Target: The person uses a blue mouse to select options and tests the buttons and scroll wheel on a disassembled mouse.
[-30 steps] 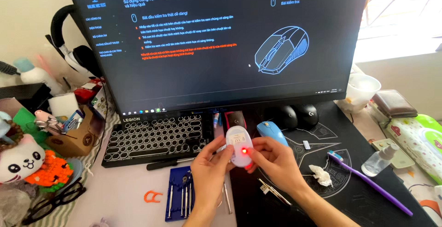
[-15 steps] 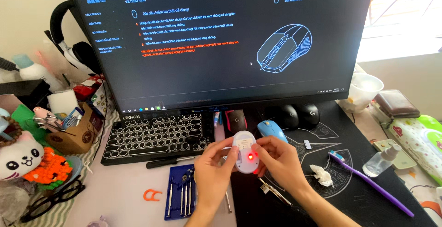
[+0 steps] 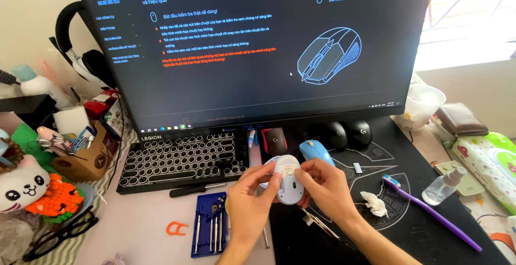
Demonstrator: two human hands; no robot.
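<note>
Head view first, and I read it left to right. At the far left of the worktop (image 3: 145, 216) sit a white plush toy (image 3: 19, 182) and a pair of black-framed glasses (image 3: 56, 235); next comes the black round-keyed keyboard (image 3: 183, 157), then a blue flat case of small screwdrivers (image 3: 209, 230) just beside my left hand (image 3: 248, 203).

That left hand grips the small white oval computer mouse (image 3: 286, 182) from its left side, fingers curled round the edge. My right hand (image 3: 328, 187) meets it from the other side, fingertips pressing on the upturned underside. Both hands are clamped on the mouse, close together, holding it above the front edge of the black desk mat (image 3: 376, 233).

The mouse lies between the two hands, equally near to each. Its long axis runs roughly away from me, tilted a little, the far end toward the monitor (image 3: 258, 50).

Further right, a blue mouse (image 3: 317, 151) rests just behind my right hand, then crumpled white tissue (image 3: 373, 203), a purple toothbrush (image 3: 435, 214) and a clear spray bottle (image 3: 443, 187).
</note>
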